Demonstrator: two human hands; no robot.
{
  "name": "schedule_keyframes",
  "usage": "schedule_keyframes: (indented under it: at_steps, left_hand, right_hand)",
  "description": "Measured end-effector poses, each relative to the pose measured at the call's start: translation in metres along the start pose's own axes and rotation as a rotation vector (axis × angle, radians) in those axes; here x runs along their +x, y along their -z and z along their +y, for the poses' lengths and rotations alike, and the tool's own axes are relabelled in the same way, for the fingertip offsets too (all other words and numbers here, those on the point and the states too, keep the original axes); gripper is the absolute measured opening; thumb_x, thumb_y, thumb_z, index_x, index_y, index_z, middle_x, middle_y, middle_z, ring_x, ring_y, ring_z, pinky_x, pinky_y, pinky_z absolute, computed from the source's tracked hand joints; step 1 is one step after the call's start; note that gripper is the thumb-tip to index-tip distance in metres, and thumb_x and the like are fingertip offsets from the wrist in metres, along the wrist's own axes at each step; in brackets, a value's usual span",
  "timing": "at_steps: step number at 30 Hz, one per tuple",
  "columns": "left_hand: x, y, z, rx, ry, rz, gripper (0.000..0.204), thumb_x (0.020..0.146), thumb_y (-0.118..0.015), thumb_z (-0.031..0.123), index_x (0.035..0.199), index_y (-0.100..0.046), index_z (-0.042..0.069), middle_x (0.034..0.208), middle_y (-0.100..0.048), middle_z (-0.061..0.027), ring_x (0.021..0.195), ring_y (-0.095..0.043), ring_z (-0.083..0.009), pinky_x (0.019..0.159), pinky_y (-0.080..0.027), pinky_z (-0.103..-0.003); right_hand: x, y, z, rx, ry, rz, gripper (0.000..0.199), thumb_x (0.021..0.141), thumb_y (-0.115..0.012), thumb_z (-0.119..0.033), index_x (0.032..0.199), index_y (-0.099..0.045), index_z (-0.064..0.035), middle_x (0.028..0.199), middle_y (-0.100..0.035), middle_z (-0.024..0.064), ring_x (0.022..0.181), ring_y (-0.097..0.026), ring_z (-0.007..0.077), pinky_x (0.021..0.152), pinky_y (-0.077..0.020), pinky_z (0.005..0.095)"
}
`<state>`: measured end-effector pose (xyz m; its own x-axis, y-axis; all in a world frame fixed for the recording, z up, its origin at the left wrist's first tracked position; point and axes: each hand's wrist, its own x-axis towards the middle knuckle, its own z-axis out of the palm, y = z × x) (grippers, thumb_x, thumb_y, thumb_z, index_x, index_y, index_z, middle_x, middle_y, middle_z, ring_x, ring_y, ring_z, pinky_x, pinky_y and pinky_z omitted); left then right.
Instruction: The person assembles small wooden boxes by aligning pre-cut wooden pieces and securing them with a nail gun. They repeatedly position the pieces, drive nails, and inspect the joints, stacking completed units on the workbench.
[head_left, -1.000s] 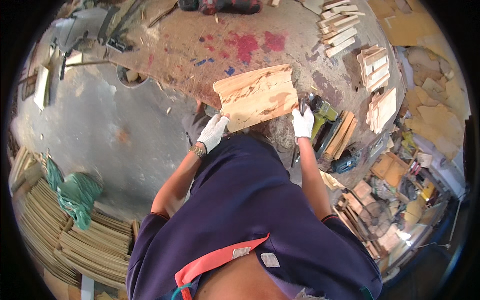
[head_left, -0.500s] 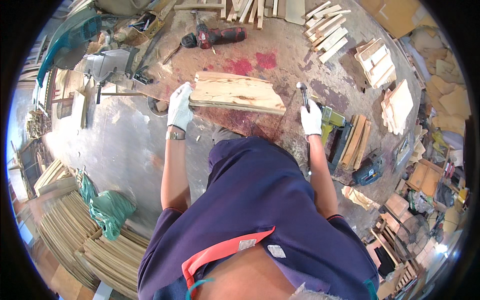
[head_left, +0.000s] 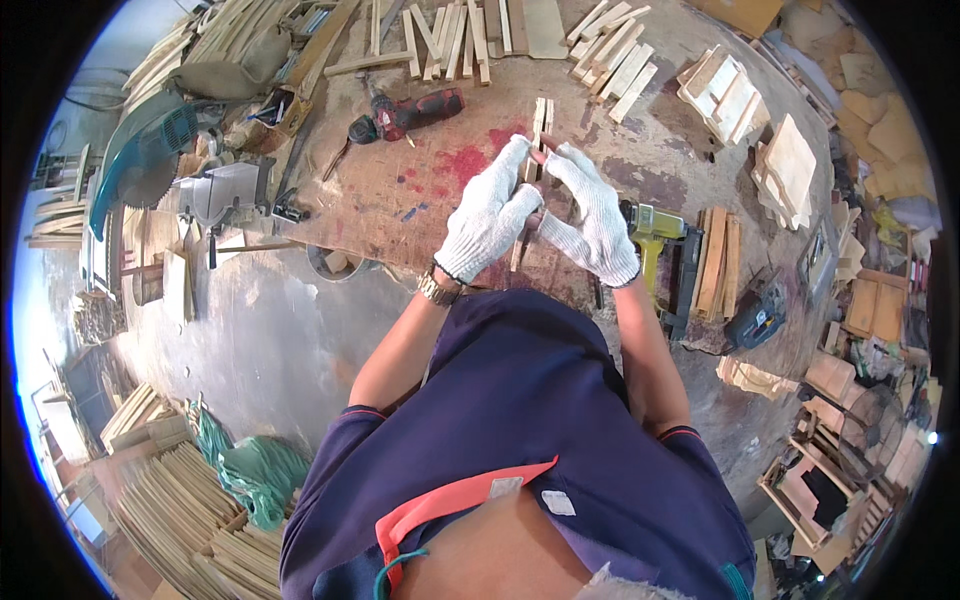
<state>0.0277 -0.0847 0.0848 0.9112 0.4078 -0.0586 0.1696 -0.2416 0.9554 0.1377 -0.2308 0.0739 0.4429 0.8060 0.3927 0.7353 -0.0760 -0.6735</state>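
two hands: my left hand (head_left: 488,215) and right hand (head_left: 592,215) both grasp thin wood strips (head_left: 537,150), frame centre.
step: i judge aligning.
next: needs steady grip.

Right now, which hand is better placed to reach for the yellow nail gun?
Probably the right hand: the yellow nail gun lies just beside it, on its outer side. The left hand is farther off and would have to cross over. Both gloved hands grip the upright wooden piece.

A red cordless drill (head_left: 405,113), yellow nail gun (head_left: 652,228) and loose wood slats (head_left: 612,45) lie on the workbench (head_left: 400,210).
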Motion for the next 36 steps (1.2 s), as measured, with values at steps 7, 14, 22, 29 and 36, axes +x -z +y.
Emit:
schedule_keyframes:
  at_steps: [7,14,22,29,36]
  left_hand:
    - [-0.009,0.01,0.017,0.148,0.076,-0.213,0.058,0.089,-0.059,0.009,0.145,-0.045,0.005,0.089,-0.064,-0.0196,0.078,-0.065,-0.0264,0.076,-0.052,-0.04]
    - [-0.028,0.013,0.007,0.341,-0.07,-0.285,0.062,0.089,-0.058,0.001,0.149,-0.042,0.01,0.104,-0.069,-0.0234,0.096,-0.067,-0.0443,0.081,-0.053,-0.046]
    - [-0.062,-0.013,-0.023,0.402,-0.374,-0.091,0.074,0.079,-0.065,0.001,0.15,-0.042,0.006,0.11,-0.066,-0.0205,0.098,-0.067,-0.0411,0.082,-0.055,-0.048]
    - [-0.073,-0.04,-0.019,0.455,-0.41,0.022,0.077,0.081,-0.069,0.009,0.15,-0.036,0.002,0.112,-0.061,-0.0213,0.098,-0.066,-0.0402,0.081,-0.056,-0.045]
    - [-0.071,-0.043,-0.003,0.404,-0.202,-0.071,0.066,0.084,-0.065,0.007,0.146,-0.042,0.005,0.109,-0.061,-0.0187,0.094,-0.066,-0.0388,0.078,-0.057,-0.045]
  right_hand:
    - [-0.024,0.001,-0.006,-0.028,-0.04,0.003,0.075,0.073,-0.088,-0.032,0.134,-0.057,-0.0025,0.142,-0.057,0.0196,0.128,-0.057,0.04,0.108,-0.0479,0.0456]
    - [-0.042,-0.002,-0.011,-0.005,0.003,-0.083,0.069,0.074,-0.086,-0.022,0.135,-0.059,-0.0069,0.144,-0.056,0.0178,0.127,-0.058,0.0399,0.104,-0.0507,0.0452]
    - [-0.065,0.002,-0.019,0.142,0.001,-0.203,0.069,0.074,-0.081,-0.007,0.139,-0.056,-0.0047,0.153,-0.048,0.0175,0.133,-0.054,0.0404,0.1,-0.0536,0.0429]
    - [-0.095,-0.011,-0.046,-0.031,-0.09,-0.031,0.075,0.078,-0.072,0.002,0.148,-0.047,-0.0032,0.159,-0.037,0.0237,0.125,-0.06,0.0412,0.09,-0.0587,0.0393]
    - [-0.123,-0.022,-0.043,-0.154,-0.255,-0.061,0.063,0.084,-0.066,-0.001,0.145,-0.05,-0.0017,0.154,-0.045,0.0232,0.106,-0.07,0.0396,0.078,-0.0596,0.0413]
